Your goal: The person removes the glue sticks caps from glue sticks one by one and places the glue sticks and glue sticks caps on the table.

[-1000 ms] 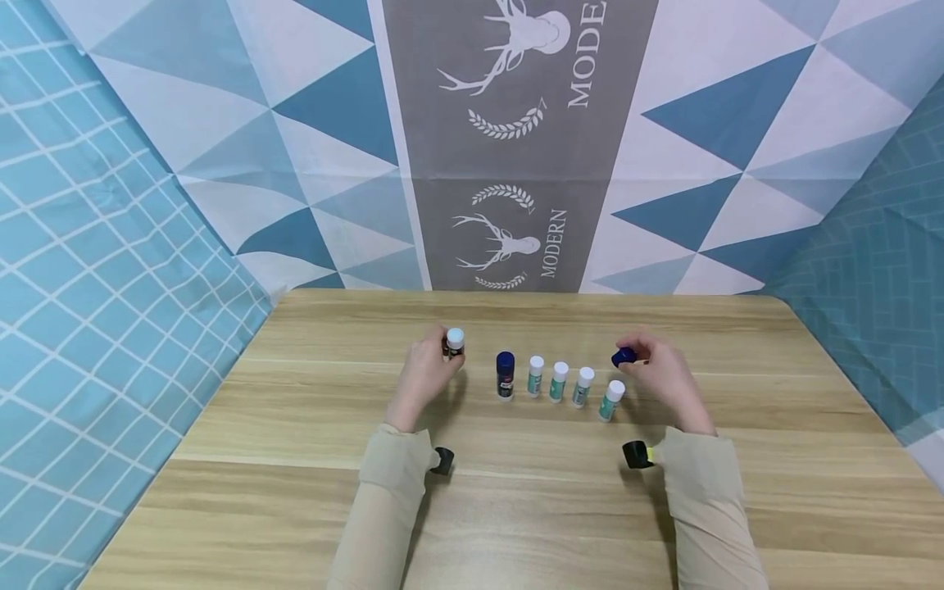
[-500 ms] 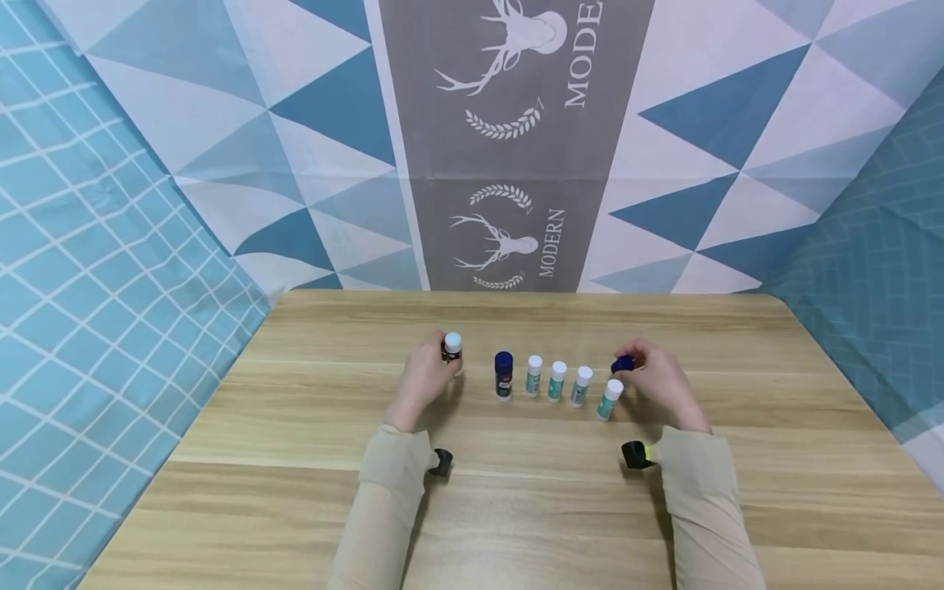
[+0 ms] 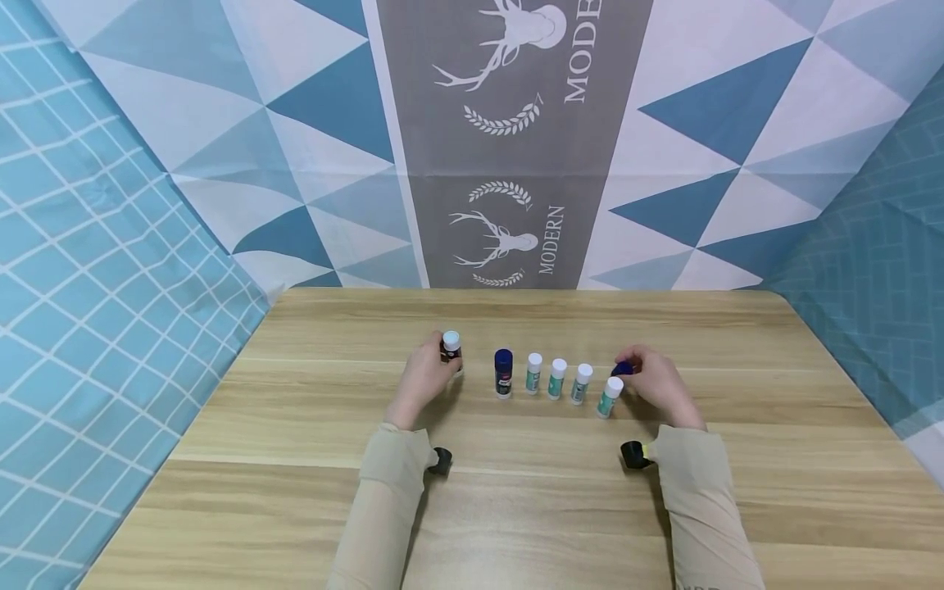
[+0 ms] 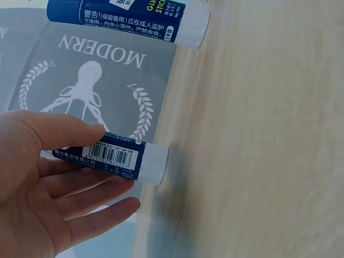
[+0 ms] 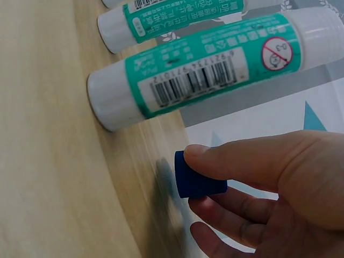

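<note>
My left hand (image 3: 424, 373) grips a glue stick (image 4: 115, 155) with a dark blue label, thumb on one side and fingers on the other. Its upper end, white in the head view, carries no blue cap; the white base points to the table. Between thumb and fingers of my right hand (image 3: 658, 383) is a small dark blue cap (image 5: 198, 180), close over the table. A second blue glue stick (image 3: 504, 374), capped, stands upright to the right of my left hand. Several green-labelled glue sticks with white caps continue the row, the rightmost green glue stick (image 5: 199, 75) nearest my right hand.
The wooden table (image 3: 516, 508) reaches back to a patterned cloth wall (image 3: 509, 147). Blue cloth hangs along the left side (image 3: 96, 270) and the right side (image 3: 878, 270). A black wrist camera (image 3: 634, 455) sits at my right cuff, another black wrist camera (image 3: 441, 460) at the left.
My right hand has lowered a little with the blue cap and turned it slightly. The left hand has stayed nearly in place with its glue stick. The standing row is unchanged.
</note>
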Demonstrator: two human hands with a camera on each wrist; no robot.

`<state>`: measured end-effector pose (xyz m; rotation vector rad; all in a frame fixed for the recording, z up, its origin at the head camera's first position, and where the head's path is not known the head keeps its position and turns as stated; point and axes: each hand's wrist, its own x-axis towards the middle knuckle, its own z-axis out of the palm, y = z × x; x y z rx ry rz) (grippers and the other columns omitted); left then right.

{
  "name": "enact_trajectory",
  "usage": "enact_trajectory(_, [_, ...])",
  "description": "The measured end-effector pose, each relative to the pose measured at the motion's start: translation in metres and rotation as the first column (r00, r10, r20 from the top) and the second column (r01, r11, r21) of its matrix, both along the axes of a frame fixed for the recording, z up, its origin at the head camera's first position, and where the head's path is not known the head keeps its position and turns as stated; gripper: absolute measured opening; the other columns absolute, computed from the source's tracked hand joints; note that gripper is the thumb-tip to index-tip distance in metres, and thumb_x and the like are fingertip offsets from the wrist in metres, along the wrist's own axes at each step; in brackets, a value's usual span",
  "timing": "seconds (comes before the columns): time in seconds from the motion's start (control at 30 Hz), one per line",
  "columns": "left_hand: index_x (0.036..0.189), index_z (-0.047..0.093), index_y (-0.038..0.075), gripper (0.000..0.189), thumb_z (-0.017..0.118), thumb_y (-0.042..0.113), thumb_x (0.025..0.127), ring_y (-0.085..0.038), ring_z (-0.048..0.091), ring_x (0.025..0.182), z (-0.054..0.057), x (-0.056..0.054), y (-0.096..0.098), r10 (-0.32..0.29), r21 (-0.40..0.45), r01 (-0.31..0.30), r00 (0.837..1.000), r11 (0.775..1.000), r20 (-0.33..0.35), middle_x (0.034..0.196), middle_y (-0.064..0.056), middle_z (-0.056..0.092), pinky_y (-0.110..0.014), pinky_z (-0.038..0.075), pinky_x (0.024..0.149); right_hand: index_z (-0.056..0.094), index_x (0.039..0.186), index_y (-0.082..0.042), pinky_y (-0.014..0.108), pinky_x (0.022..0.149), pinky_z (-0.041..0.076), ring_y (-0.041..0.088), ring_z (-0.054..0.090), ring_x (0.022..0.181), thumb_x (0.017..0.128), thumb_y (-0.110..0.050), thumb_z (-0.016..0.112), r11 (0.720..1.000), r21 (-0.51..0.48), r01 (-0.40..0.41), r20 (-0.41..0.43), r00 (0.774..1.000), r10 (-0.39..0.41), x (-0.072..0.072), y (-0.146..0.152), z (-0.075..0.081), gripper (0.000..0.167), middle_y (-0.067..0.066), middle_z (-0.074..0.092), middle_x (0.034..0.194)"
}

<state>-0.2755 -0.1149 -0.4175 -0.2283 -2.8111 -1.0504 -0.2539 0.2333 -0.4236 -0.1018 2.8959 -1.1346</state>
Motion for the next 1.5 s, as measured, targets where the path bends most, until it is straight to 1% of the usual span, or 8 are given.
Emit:
enact_trajectory(0.2, [0.108, 0.051, -0.002, 0.030, 0.063, 0.012, 0.083, -0.029, 0.061, 0.093, -0.0001, 0.0000, -0.0006, -0.005, 0.003, 0.005, 1.000, 1.000, 0.015, 0.101, -0.018, 0.063, -0.039, 0.050, 0.080, 0.054, 0.110, 0.003, 0.043, 0.077, 0.044, 0.034, 0.052, 0.093, 0.084, -0.004, 0.056, 1.000, 0.005, 0.012, 0.016, 1.000, -0.012, -0.0008, -0.0002, -0.0019, 0.026, 0.024, 0.056, 0.104])
enact_trajectory(0.53, [0.106, 0.053, -0.001, 0.027, 0.061, 0.013, 0.084, -0.029, 0.061, 0.093, -0.0016, -0.0004, -0.0019, -0.015, -0.015, 0.016, 1.000, 1.000, 0.025, 0.101, -0.017, 0.063, -0.039, 0.050, 0.080, 0.054, 0.110, 0.002, 0.045, 0.079, 0.044, 0.034, 0.051, 0.095, 0.084, -0.004, 0.057, 1.000, 0.008, 0.022, 0.042, 0.999, -0.023, -0.0034, -0.0012, -0.0055, 0.027, 0.025, 0.055, 0.108])
enact_trajectory(0.8, [0.107, 0.053, -0.001, 0.027, 0.060, 0.013, 0.085, -0.028, 0.061, 0.092, -0.0021, -0.0009, -0.0015, -0.010, -0.027, 0.011, 0.999, 1.000, 0.030, 0.100, -0.016, 0.063, -0.038, 0.050, 0.079, 0.054, 0.114, 0.002, 0.054, 0.090, 0.040, 0.042, 0.048, 0.108, 0.086, -0.003, 0.055, 0.999, 0.016, 0.029, 0.031, 0.999, -0.030, -0.0047, -0.0033, -0.0064, 0.029, 0.029, 0.050, 0.119])
enact_trajectory(1.13, [0.107, 0.052, -0.001, 0.027, 0.060, 0.013, 0.085, -0.028, 0.061, 0.091, -0.0002, -0.0004, -0.0005, -0.015, -0.019, 0.015, 1.000, 1.000, 0.022, 0.100, -0.016, 0.063, -0.039, 0.050, 0.079, 0.052, 0.118, 0.003, 0.056, 0.092, 0.038, 0.046, 0.044, 0.113, 0.086, 0.000, 0.053, 0.999, 0.014, 0.031, 0.013, 0.999, -0.031, -0.0068, -0.0047, -0.0066, 0.032, 0.031, 0.045, 0.124])
enact_trajectory(1.3, [0.104, 0.053, -0.001, 0.024, 0.059, 0.010, 0.084, -0.028, 0.061, 0.089, -0.0013, 0.0004, -0.0001, -0.017, -0.030, 0.016, 1.000, 0.999, -0.021, 0.097, -0.016, 0.063, -0.037, 0.051, 0.077, 0.049, 0.121, 0.004, 0.053, 0.089, 0.041, 0.044, 0.048, 0.108, 0.085, 0.001, 0.053, 1.000, 0.003, 0.028, 0.013, 1.000, -0.028, -0.0071, -0.0048, -0.0061, 0.037, 0.030, 0.048, 0.122])
enact_trajectory(1.4, [0.106, 0.053, -0.001, 0.027, 0.060, 0.012, 0.083, -0.029, 0.061, 0.091, -0.0009, 0.0001, -0.0004, -0.009, -0.037, 0.009, 1.000, 0.999, -0.002, 0.100, -0.016, 0.063, -0.038, 0.050, 0.079, 0.046, 0.125, 0.004, 0.046, 0.082, 0.047, 0.040, 0.050, 0.104, 0.085, 0.001, 0.052, 1.000, -0.019, 0.023, 0.030, 0.999, -0.022, -0.0059, -0.0047, -0.0048, 0.040, 0.028, 0.048, 0.122])
enact_trajectory(1.47, [0.114, 0.050, 0.000, 0.035, 0.061, 0.015, 0.084, -0.030, 0.059, 0.098, 0.0014, -0.0003, -0.0005, -0.007, -0.026, 0.008, 0.999, 1.000, 0.031, 0.108, -0.016, 0.060, -0.040, 0.048, 0.084, 0.044, 0.126, 0.005, 0.042, 0.075, 0.049, 0.038, 0.052, 0.099, 0.084, 0.003, 0.051, 0.999, -0.045, 0.019, 0.043, 0.999, -0.017, -0.0048, -0.0046, -0.0025, 0.043, 0.028, 0.047, 0.122])
enact_trajectory(1.5, [0.117, 0.048, 0.000, 0.039, 0.061, 0.016, 0.084, -0.030, 0.057, 0.101, 0.0030, -0.0006, -0.0006, -0.007, -0.024, 0.008, 0.999, 1.000, 0.035, 0.111, -0.016, 0.059, -0.041, 0.047, 0.086, 0.043, 0.127, 0.005, 0.042, 0.075, 0.049, 0.038, 0.051, 0.100, 0.084, 0.004, 0.050, 0.999, -0.048, 0.018, 0.040, 0.999, -0.017, -0.0043, -0.0045, -0.0011, 0.043, 0.028, 0.047, 0.123])
